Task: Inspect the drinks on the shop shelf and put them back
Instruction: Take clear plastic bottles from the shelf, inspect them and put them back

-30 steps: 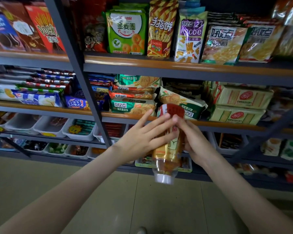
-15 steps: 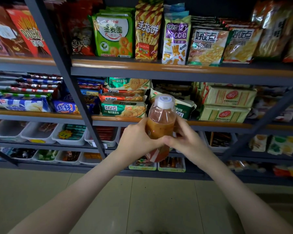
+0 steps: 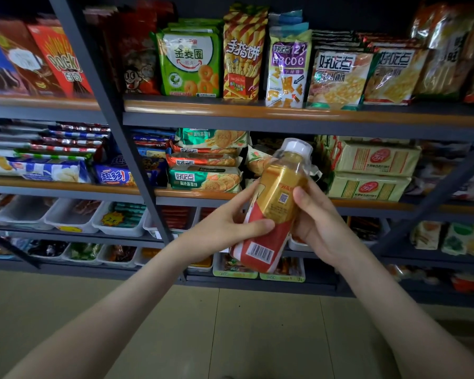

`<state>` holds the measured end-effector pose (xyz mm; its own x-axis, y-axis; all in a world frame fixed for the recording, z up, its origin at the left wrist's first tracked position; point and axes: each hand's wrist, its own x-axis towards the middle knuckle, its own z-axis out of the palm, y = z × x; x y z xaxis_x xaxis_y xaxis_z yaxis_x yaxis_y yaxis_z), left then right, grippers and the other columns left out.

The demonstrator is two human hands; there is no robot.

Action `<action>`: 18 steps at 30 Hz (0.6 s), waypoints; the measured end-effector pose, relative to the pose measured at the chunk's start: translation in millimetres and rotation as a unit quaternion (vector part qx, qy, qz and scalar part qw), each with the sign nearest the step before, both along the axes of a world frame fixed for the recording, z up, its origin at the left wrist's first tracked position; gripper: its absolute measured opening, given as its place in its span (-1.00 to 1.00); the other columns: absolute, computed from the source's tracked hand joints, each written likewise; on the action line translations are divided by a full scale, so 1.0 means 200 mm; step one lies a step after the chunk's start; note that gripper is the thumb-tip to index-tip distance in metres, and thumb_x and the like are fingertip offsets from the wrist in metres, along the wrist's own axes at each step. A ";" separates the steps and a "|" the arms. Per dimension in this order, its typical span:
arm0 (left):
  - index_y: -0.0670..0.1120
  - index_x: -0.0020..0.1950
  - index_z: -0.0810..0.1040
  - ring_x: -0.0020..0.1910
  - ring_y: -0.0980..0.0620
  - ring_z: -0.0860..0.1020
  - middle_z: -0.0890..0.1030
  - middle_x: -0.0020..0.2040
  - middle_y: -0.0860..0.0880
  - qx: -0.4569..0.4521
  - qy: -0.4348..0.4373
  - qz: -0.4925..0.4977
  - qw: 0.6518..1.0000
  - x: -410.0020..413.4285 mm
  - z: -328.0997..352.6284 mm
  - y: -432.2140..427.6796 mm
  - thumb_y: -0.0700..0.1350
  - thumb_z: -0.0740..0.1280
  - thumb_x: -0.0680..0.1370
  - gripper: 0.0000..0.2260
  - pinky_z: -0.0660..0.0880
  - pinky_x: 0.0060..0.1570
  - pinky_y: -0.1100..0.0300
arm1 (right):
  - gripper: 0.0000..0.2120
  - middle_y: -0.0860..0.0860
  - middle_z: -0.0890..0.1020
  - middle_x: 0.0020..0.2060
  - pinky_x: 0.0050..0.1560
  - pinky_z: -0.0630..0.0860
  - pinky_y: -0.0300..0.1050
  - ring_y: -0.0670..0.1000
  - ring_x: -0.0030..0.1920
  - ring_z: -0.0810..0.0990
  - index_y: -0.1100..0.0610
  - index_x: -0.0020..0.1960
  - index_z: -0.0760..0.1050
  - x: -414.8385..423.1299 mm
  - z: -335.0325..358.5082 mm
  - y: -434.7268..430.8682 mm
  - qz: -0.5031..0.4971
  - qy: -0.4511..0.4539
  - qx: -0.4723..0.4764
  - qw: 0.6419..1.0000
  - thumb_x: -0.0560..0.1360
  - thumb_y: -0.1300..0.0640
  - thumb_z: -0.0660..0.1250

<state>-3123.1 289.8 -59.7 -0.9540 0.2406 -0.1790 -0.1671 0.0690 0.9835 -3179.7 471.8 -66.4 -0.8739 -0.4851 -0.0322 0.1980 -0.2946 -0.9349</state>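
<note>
At the far left, red Pocky boxes [image 3: 58, 61] are standing on the top shelf, and white trays [image 3: 71, 217] are sitting in a row lower down. Further right, a green bag of ring biscuits [image 3: 190, 64] is facing out above the orange-edged shelf [image 3: 285, 113]. The left hand [image 3: 225, 228] is gripping the bottle [image 3: 274, 209] low on its left side, thumb lying across the red part of the label and fingers curling behind. The bottle is hanging in the air in front of the middle shelf, tilting with its white cap [image 3: 298, 147] up and to the right and its barcode [image 3: 259, 251] facing the camera. The right hand [image 3: 318, 222] is holding the bottle's other side, thumb pressing on the gold label. Beyond it, green cracker packs [image 3: 375, 160] are lying stacked.
</note>
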 end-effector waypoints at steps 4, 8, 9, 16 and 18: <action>0.32 0.51 0.07 -0.09 0.08 0.66 0.58 0.00 0.17 -0.289 0.136 0.126 0.939 0.00 0.02 0.04 0.22 0.44 0.43 -0.23 0.62 -0.05 0.13 | -0.32 0.03 0.60 0.24 0.09 0.60 0.03 0.05 0.20 0.60 -0.17 0.53 0.12 -0.03 0.01 0.04 -0.002 0.028 0.055 0.998 0.48 0.06 0.28; 0.25 0.55 -0.01 -0.19 0.04 0.65 0.67 -0.05 0.06 -0.460 0.256 0.187 0.830 -0.01 -0.01 0.12 0.32 0.36 0.42 -0.18 0.60 -0.19 0.16 | -0.07 -0.04 0.52 0.31 0.11 0.58 0.15 0.01 0.21 0.60 -0.36 0.51 -0.12 -0.02 0.00 -0.01 0.005 0.038 0.089 0.995 0.38 0.04 0.40; 0.25 0.56 -0.03 -0.20 0.02 0.65 0.68 -0.04 0.03 -0.480 0.273 0.191 0.811 -0.02 -0.02 0.13 0.35 0.33 0.41 -0.17 0.60 -0.22 0.14 | -0.02 -0.04 0.50 0.33 0.11 0.58 0.14 0.00 0.21 0.59 -0.37 0.50 -0.15 -0.02 -0.01 -0.02 -0.006 0.048 0.095 0.994 0.36 0.05 0.42; 0.36 0.48 0.15 -0.02 0.10 0.65 0.59 0.17 0.08 -0.151 0.113 0.047 0.981 -0.08 0.08 0.04 0.08 0.30 0.58 -0.46 0.60 -0.07 0.23 | -0.08 0.04 0.53 0.27 -0.08 0.63 0.11 0.05 0.17 0.61 -0.34 0.48 0.04 -0.09 0.03 0.06 -0.059 0.045 0.023 0.997 0.34 0.19 0.43; 0.37 0.45 0.17 0.07 0.14 0.63 0.51 0.22 0.19 -0.030 0.033 -0.008 0.999 -0.11 0.12 0.04 0.00 0.29 0.56 -0.45 0.58 -0.03 0.22 | -0.13 0.06 0.53 0.26 -0.11 0.63 0.09 0.07 0.16 0.62 -0.35 0.45 0.09 -0.11 0.05 0.08 -0.046 0.046 0.010 0.998 0.36 0.21 0.41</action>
<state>-3144.7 298.0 -35.1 -0.9601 0.2470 -0.1309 -0.1007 0.1313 0.9862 -3201.8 488.2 -56.9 -0.9147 -0.4019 0.0414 0.0840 -0.2892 -0.9536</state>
